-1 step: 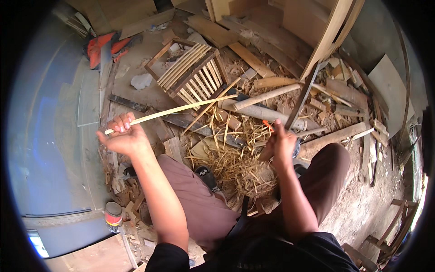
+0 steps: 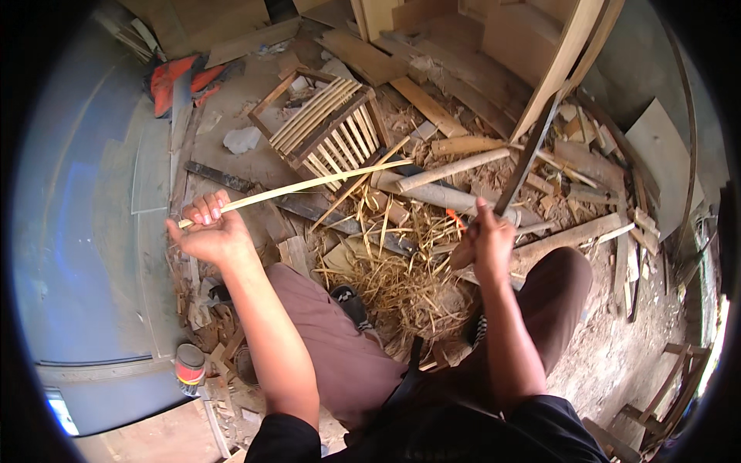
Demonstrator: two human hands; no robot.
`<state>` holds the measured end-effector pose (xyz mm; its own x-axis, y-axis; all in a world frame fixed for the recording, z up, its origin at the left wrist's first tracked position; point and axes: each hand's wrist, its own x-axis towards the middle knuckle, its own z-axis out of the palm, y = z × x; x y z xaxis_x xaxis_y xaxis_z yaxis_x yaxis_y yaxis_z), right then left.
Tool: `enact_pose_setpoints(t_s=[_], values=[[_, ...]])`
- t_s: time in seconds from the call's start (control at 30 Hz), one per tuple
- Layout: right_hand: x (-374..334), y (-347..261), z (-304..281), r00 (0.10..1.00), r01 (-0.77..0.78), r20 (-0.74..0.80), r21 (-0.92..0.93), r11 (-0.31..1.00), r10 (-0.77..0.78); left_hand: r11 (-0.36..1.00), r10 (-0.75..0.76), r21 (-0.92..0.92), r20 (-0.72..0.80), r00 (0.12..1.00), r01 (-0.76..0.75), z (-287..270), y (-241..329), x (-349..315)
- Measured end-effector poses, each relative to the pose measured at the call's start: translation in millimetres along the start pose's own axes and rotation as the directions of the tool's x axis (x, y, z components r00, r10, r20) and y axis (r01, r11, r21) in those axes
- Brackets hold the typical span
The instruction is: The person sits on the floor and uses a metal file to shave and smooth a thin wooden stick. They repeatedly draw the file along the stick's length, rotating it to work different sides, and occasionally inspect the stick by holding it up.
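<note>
My left hand [image 2: 210, 224] is closed around the near end of a long, pale bamboo strip [image 2: 309, 184]. The strip slants away to the right, and its far tip lies over the debris near a slatted wooden crate [image 2: 324, 127]. In my right hand [image 2: 488, 243] is a machete [image 2: 532, 150], gripped by its wooden handle [image 2: 462, 255]. Its long dark blade points up and away to the right, apart from the strip. Below and between my hands, curled shavings [image 2: 409, 289] are heaped on the ground by my shoes.
Round wooden poles [image 2: 455, 168], boards and offcuts litter the ground ahead and to the right. A dark plank [image 2: 316, 212] lies beyond my left knee. At left are a blue-grey panel [image 2: 93, 231] and a can [image 2: 190, 363]. An orange-red cloth [image 2: 164, 81] lies far left.
My right hand has shifted a little to the right with the machete, and the blade has moved right with it. My left hand and the strip have barely moved.
</note>
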<state>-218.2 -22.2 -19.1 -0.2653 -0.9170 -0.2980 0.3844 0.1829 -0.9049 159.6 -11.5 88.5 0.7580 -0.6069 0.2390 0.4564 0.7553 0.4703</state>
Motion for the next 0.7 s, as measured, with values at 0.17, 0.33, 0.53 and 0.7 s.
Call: enact_pose_setpoints(t_s=[0.17, 0.33, 0.53, 0.7], values=[[35, -81, -3, 0.978, 0.196, 0.105, -0.176, 0.965, -0.179, 0.968, -0.085, -0.233, 0.052, 0.995, 0.095, -12, -10, 12], [69, -57, -52, 0.974, 0.229, 0.080, -0.347, 0.910, -0.214, 0.873, -0.192, -0.428, 0.138, 0.972, 0.233, -19, -30, 12], [67, -58, -29, 0.994, 0.050, 0.096, -0.032, 0.998, -0.047, 0.821, -0.203, -0.507, 0.169, 0.965, 0.262, -26, -18, 13], [73, -59, -33, 0.988, 0.112, 0.118, -0.067, 0.991, -0.104, 0.779, -0.238, -0.539, 0.220, 0.946, 0.321, -24, -29, 9]])
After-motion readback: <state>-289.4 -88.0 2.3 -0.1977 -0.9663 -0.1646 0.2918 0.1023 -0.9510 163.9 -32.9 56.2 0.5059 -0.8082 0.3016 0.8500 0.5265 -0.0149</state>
